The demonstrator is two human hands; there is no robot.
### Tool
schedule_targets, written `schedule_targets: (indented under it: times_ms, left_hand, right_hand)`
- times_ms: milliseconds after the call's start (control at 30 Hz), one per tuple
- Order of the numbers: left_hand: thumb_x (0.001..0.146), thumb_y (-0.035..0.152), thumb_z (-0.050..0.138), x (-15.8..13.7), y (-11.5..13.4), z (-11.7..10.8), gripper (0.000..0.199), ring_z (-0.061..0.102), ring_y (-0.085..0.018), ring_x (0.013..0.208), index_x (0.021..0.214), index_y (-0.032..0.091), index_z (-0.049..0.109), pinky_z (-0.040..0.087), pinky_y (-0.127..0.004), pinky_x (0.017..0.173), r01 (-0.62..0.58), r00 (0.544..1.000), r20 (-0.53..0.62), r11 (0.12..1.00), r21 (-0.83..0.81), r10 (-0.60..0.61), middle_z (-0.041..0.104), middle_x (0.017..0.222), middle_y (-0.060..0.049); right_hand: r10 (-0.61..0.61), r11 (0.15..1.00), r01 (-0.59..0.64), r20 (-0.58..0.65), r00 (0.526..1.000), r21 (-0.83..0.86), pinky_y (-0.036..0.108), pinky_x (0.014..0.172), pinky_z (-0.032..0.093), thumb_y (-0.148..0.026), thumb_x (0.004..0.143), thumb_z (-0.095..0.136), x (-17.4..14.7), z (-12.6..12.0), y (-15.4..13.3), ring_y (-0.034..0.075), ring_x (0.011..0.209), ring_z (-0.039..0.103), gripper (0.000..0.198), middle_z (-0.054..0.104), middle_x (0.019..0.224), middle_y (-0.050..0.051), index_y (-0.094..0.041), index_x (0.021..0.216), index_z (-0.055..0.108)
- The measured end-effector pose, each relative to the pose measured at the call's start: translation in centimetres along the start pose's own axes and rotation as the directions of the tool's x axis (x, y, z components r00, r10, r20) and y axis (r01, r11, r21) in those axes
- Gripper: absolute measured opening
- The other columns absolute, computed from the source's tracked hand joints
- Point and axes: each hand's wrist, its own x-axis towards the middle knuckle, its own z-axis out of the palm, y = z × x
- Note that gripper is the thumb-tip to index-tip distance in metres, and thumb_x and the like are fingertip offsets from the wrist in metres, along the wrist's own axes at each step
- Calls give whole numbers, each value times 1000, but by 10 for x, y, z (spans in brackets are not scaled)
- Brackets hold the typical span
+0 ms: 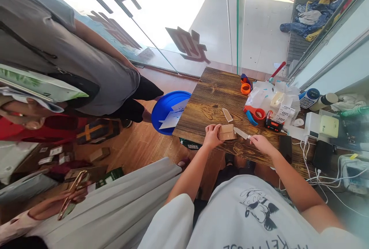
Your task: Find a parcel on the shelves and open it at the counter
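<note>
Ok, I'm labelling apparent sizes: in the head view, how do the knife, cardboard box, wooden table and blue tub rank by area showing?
Largest to smallest:
1. Wooden table
2. Blue tub
3. Cardboard box
4. Knife

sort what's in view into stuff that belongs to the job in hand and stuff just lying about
Likely part of the job:
- small cardboard box, in the left hand
- knife, in the right hand

Apparently just lying about:
- orange ring
- numbered labels
- black phone
- white cables
</note>
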Motion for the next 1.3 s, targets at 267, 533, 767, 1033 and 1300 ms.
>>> schedule_targets:
  times_ms: [267, 533, 767, 1033, 1300]
  left_hand:
    - [49, 18, 88, 2, 10, 3, 86, 40, -38, 127, 130, 31, 61, 45, -55, 113, -54, 997, 54, 998, 10, 54, 49, 128, -10]
    - [47, 16, 89, 3, 11, -2, 89, 40, -37, 128, 130, 32, 61, 45, -54, 114, -92, 989, 123, 995, 27, 88, 49, 129, -9]
    - [49, 17, 87, 4, 14, -6, 89, 39, -37, 129, 133, 32, 59, 44, -54, 114, -101, 983, 158, 994, 47, 92, 49, 129, -10]
    - [50, 19, 87, 4, 18, -8, 89, 37, -36, 131, 133, 29, 59, 40, -52, 118, -82, 980, 189, 994, 75, 66, 47, 131, -10]
    - [52, 22, 88, 4, 21, -7, 90, 35, -37, 132, 135, 31, 57, 45, -52, 112, -24, 984, 180, 995, 97, 6, 45, 134, -10]
  right_hand:
    - [108, 984, -132, 198, 974, 115, 25, 40, 22, -68, 86, 58, -1, -19, 22, 10, 37, 23, 49, 31, 39, -11, -22, 69, 64]
    - [115, 974, -159, 254, 961, 163, 24, 39, 22, -73, 88, 46, -18, 6, 42, 10, 35, 18, 52, 29, 38, -13, -24, 75, 57]
    - [43, 994, -62, 186, 982, 95, 25, 47, 26, -69, 88, 55, -10, -3, 46, 11, 45, 31, 51, 36, 46, -9, -21, 71, 62]
    - [39, 994, -58, 201, 979, 89, 25, 46, 25, -73, 86, 59, -1, -5, 55, 11, 43, 32, 54, 35, 45, -9, -21, 69, 63]
    - [50, 984, -68, 113, 992, 162, 27, 42, 25, -87, 88, 25, -17, 56, 63, 13, 37, 25, 71, 29, 42, -10, -24, 81, 57]
